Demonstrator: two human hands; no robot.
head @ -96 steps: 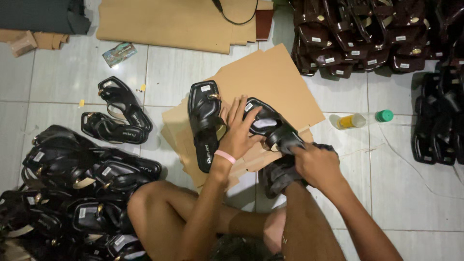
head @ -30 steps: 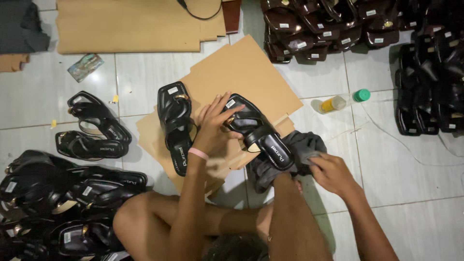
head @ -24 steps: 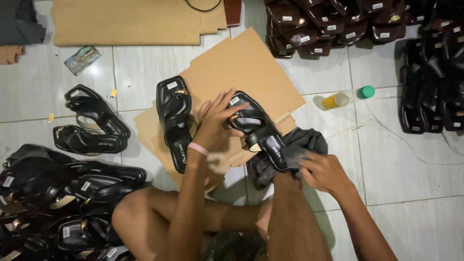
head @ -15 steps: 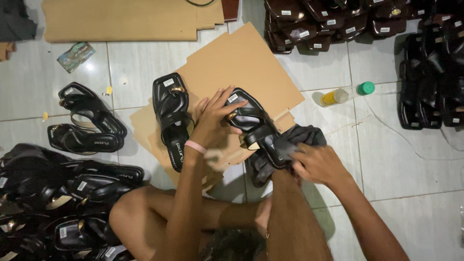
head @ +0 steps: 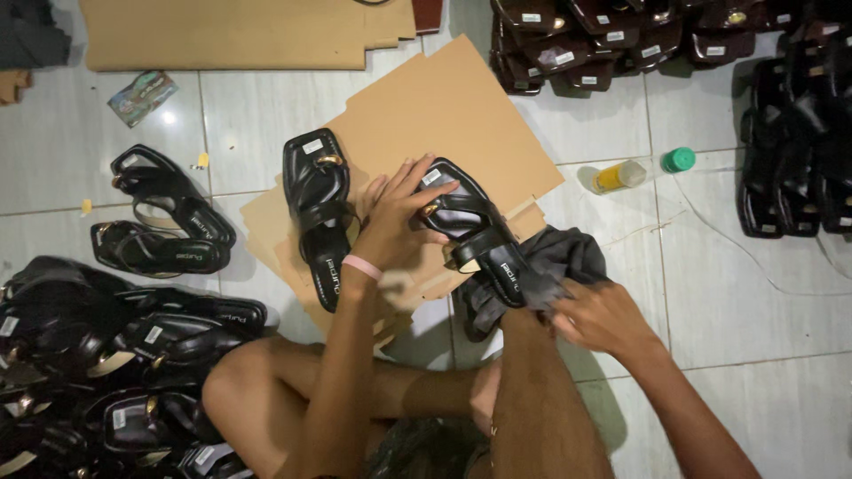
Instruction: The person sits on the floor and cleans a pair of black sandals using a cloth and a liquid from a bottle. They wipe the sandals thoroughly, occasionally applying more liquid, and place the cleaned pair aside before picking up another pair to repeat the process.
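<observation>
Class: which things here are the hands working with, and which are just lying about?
In use: left hand, right hand, held black sandal, dark cloth, cardboard sheet.
Lying about: second sandal, yellow bottle, green cap, sandal pile.

Three seconds ago the right hand (head: 603, 315) lies on the heel end of the black sandal (head: 475, 232), pressing the dark cloth (head: 559, 262) against it; a second ago it lifts clear toward four o'clock, and now it is back on the cloth, bunching it just at the sandal's heel. The left hand (head: 395, 222) shifts its grip on the toe end, its fingers now spread wider across the front strap toward two o'clock. The sandal itself turns slightly, heel swinging further toward five o'clock.
</observation>
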